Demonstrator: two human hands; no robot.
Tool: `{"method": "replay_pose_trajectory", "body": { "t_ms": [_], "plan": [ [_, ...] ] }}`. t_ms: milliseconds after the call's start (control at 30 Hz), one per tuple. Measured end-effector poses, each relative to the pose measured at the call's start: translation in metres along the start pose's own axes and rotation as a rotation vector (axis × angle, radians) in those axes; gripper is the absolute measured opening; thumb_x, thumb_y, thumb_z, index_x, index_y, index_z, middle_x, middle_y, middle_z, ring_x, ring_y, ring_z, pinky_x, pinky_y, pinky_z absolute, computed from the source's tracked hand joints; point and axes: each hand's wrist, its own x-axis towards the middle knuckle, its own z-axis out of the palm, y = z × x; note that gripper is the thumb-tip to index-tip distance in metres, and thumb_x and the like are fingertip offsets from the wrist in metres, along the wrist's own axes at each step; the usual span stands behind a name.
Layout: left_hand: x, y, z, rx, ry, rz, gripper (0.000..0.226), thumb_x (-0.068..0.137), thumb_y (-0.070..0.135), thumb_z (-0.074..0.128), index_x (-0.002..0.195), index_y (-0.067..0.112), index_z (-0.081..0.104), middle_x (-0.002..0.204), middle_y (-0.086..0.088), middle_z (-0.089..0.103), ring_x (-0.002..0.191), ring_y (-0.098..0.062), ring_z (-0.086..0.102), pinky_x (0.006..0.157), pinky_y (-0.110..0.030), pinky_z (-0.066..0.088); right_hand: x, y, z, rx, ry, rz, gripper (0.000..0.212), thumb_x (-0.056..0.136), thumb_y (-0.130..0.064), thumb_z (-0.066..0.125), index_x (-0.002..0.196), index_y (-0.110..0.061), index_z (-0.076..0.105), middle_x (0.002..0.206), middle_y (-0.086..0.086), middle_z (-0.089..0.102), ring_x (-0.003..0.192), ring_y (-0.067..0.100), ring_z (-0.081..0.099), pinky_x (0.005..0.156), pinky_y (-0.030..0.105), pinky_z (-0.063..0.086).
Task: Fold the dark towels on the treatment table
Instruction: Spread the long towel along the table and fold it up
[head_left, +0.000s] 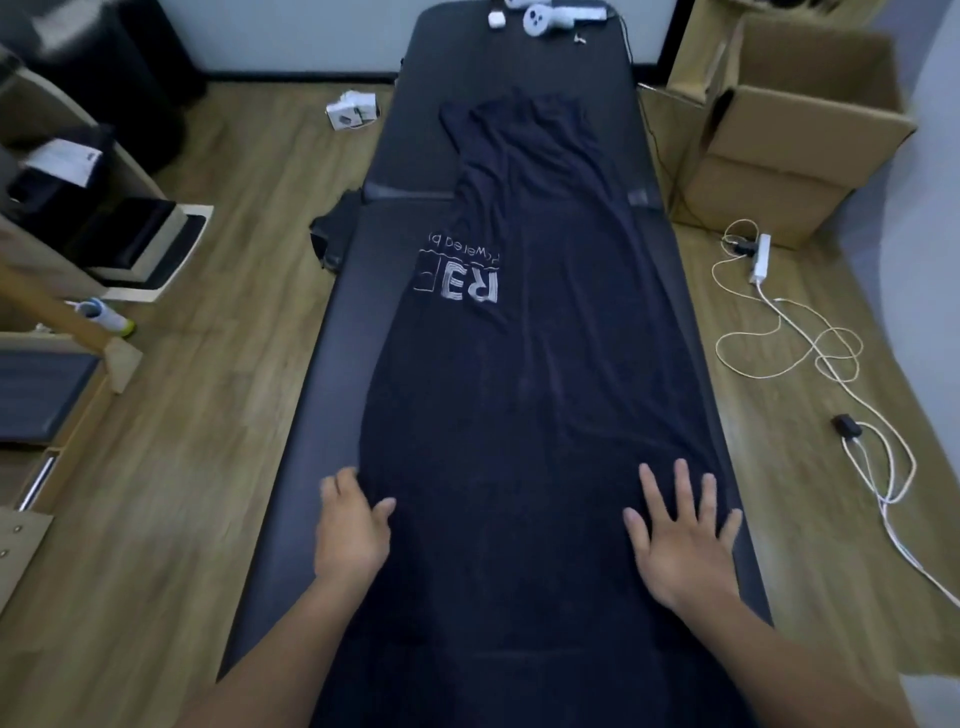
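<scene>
Towel (519, 415) under flat right hand (680, 545), fingers spread

Left hand (353, 530), right hand (683, 540) — bare, sleeveless forearms.

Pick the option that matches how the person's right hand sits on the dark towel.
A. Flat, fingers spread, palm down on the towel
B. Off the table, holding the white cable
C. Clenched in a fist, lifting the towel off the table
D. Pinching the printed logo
A: the right hand lies flat with fingers spread on the dark towel near its right edge, while the towel is spread along the treatment table, not lifted.
</scene>
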Motion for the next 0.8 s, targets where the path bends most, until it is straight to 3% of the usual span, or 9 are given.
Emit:
{"method": "replay_pose_trajectory", "body": {
  "t_ms": [100, 200, 300, 367, 433, 533, 600, 700, 800],
  "plan": [
    [-0.021, -0.032, 0.001, 0.037, -0.138, -0.006, 0.021, 0.098, 0.024, 0.061, 0.116, 0.015, 0.056, 0.111, -0.005, 0.065, 0.105, -0.027, 0.062, 0.09, -0.042, 0.053, -0.027, 0.005, 0.018, -0.04, 0.048, -0.032, 0.066, 0.096, -0.059, -0.005, 0.157, -0.034, 0.004, 0.164, 0.005, -0.006, 0.152, 0.03, -0.008, 0.121, 0.057, 0.005],
    [-0.037, -0.07, -0.012, 0.182, -0.329, -0.069, 0.04, 0.083, 0.035, 0.071, 0.121, 0.024, 0.065, 0.114, 0.002, 0.071, 0.108, -0.023, 0.065, 0.093, -0.037, 0.052, -0.068, 0.008, 0.035, 0.004, 0.095, -0.021, 0.067, 0.096, -0.062, 0.005, 0.146, -0.032, 0.04, 0.157, 0.009, 0.035, 0.148, 0.027, 0.022, 0.114, 0.059, 0.017],
    [-0.005, -0.049, -0.033, -0.082, -0.616, -0.175, 0.044, 0.068, 0.02, 0.086, 0.11, 0.017, 0.073, 0.103, 0.006, 0.076, 0.099, -0.011, 0.069, 0.085, -0.022, 0.054, -0.062, -0.003, 0.017, 0.078, 0.11, 0.009, 0.061, 0.091, -0.064, 0.02, 0.117, -0.031, 0.065, 0.135, 0.011, 0.054, 0.131, 0.03, 0.042, 0.106, 0.067, 0.029],
    [0.037, -0.02, -0.034, -0.236, -0.492, -0.109, 0.042, 0.063, 0.033, 0.091, 0.098, 0.018, 0.074, 0.093, 0.009, 0.078, 0.091, -0.011, 0.072, 0.083, -0.032, 0.058, -0.011, -0.015, -0.01, 0.061, 0.144, -0.045, 0.063, 0.09, -0.062, 0.024, 0.132, -0.031, 0.058, 0.147, 0.012, 0.043, 0.14, 0.031, 0.032, 0.111, 0.066, 0.026],
    [0.08, 0.017, -0.027, -0.317, -0.248, -0.032, 0.029, 0.078, 0.037, 0.083, 0.094, 0.017, 0.07, 0.092, 0.007, 0.077, 0.091, -0.016, 0.072, 0.085, -0.041, 0.057, 0.05, -0.033, -0.035, -0.026, 0.181, -0.132, 0.068, 0.09, -0.062, 0.017, 0.153, -0.037, 0.026, 0.164, 0.007, 0.015, 0.152, 0.027, 0.003, 0.118, 0.06, 0.006],
    [0.11, 0.043, -0.014, -0.224, -0.16, 0.068, 0.018, 0.087, 0.027, 0.076, 0.096, 0.014, 0.068, 0.096, -0.001, 0.075, 0.095, -0.025, 0.069, 0.085, -0.038, 0.053, 0.106, -0.046, -0.041, -0.11, 0.147, -0.177, 0.07, 0.089, -0.064, -0.002, 0.154, -0.039, -0.004, 0.166, -0.001, -0.007, 0.152, 0.023, -0.016, 0.12, 0.057, -0.005],
    [0.103, 0.024, -0.015, -0.081, -0.227, 0.032, 0.014, 0.085, 0.02, 0.075, 0.097, 0.015, 0.07, 0.096, 0.0, 0.075, 0.096, -0.024, 0.068, 0.081, -0.033, 0.052, 0.095, -0.039, -0.027, -0.123, 0.155, -0.178, 0.067, 0.095, -0.061, -0.001, 0.156, -0.035, 0.008, 0.166, 0.003, 0.004, 0.153, 0.026, -0.004, 0.121, 0.056, 0.004],
    [0.085, -0.023, -0.017, -0.022, -0.453, -0.128, 0.016, 0.077, 0.011, 0.074, 0.091, 0.018, 0.076, 0.076, 0.01, 0.074, 0.089, -0.019, 0.071, 0.068, -0.02, 0.052, 0.026, -0.028, 0.003, -0.041, 0.172, -0.182, 0.065, 0.098, -0.06, 0.012, 0.147, -0.029, 0.04, 0.155, 0.011, 0.039, 0.146, 0.031, 0.027, 0.116, 0.053, 0.019],
    [0.092, -0.02, -0.02, -0.102, -0.453, -0.133, 0.022, 0.098, -0.009, 0.052, 0.081, 0.0, 0.063, 0.043, 0.005, 0.06, 0.059, -0.02, 0.062, 0.041, -0.01, 0.041, -0.019, -0.034, 0.002, 0.086, 0.187, -0.201, 0.047, 0.089, -0.061, 0.027, 0.11, -0.033, 0.059, 0.122, 0.006, 0.06, 0.109, 0.033, 0.056, 0.093, 0.049, 0.038]
  ]
}}
